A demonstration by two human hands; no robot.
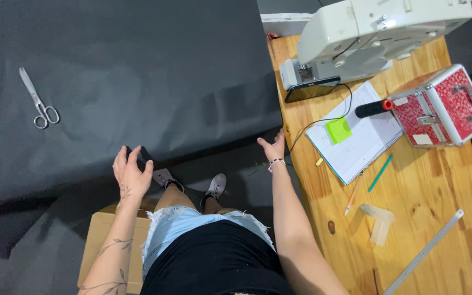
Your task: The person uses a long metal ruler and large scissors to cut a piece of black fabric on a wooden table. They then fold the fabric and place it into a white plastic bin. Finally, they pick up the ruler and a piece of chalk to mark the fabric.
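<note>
A large sheet of dark grey fabric (137,76) lies spread flat in front of me. My left hand (131,173) rests at its near edge with fingers curled over the hem. My right hand (273,147) is at the fabric's near right corner, fingers spread, beside the wooden table's edge; whether it pinches the cloth I cannot tell. Metal scissors (39,101) lie on the fabric at the far left, away from both hands.
The wooden table (438,196) on my right carries a white sewing machine (367,38), a phone (311,89), a spiral notebook (356,136) with a green sticky note, a red case (443,106), pencils and a metal ruler (424,252). A cardboard box (102,246) sits by my legs.
</note>
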